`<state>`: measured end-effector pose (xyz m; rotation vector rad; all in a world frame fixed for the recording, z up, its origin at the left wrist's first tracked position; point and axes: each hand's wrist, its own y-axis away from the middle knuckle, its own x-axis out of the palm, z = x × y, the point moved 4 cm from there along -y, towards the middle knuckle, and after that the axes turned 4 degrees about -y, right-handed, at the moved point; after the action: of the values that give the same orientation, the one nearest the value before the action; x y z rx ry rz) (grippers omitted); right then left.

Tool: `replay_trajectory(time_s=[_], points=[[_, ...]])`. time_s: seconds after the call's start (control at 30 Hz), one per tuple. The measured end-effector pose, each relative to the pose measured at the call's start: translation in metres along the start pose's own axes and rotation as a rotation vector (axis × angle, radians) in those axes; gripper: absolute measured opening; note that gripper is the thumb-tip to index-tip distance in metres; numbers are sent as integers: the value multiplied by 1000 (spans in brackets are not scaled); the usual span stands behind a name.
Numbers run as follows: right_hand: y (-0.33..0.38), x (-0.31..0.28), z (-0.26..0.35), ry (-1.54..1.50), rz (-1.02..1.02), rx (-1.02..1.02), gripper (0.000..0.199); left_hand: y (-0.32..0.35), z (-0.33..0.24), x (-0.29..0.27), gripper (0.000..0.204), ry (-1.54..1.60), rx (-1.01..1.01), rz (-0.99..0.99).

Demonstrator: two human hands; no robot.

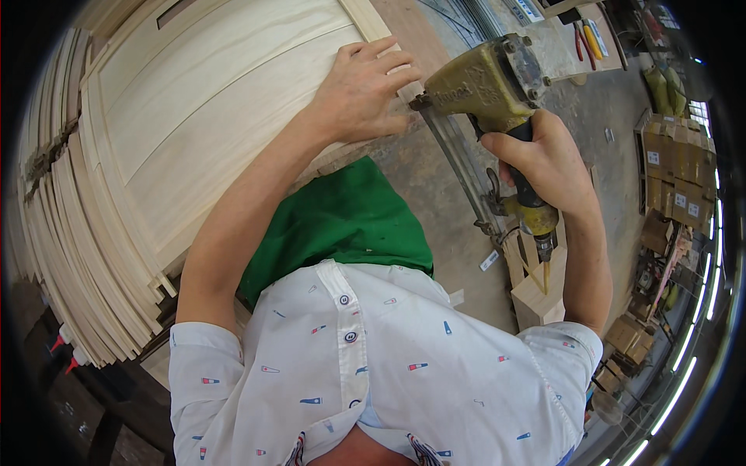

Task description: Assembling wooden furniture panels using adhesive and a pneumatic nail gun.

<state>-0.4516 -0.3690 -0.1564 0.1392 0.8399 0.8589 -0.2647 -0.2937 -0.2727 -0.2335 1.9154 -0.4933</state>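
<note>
In my right hand (544,159) is a worn yellow-green pneumatic nail gun (482,87), its black grip wrapped by my fingers and an air hose fitting at its lower end. The gun's nose meets the edge of a pale wooden panel (233,93) near its right corner. My left hand (369,89) lies over that same edge, fingers spread across the frame strip and thumb stretched toward the gun's nose. Whether the thumb presses on the wood's side is hard to make out. The panel has a raised frame and a long groove across its face.
Stacked wooden frames (93,256) stand at the left under the panel. Red and yellow-handled pliers (587,40) lie on a bench at the far right. Cardboard boxes (680,167) are piled along the right. A wooden block (538,299) sits below the gun. A green apron (342,225) hangs before me.
</note>
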Motion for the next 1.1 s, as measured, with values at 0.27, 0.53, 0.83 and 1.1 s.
replay_trajectory(time_s=[0.27,0.53,0.83,1.1], points=[[2,0,8,24,-10,20,31,0,0,1,57,25,-10,39],[6,3,18,33,19,57,22,-4,2,1,57,57,-7,-14],[9,3,10,-41,-1,109,21,5,5,3,66,36,47,28],[-8,-16,27,-156,-139,135,14,10,7,2,63,96,29,42]])
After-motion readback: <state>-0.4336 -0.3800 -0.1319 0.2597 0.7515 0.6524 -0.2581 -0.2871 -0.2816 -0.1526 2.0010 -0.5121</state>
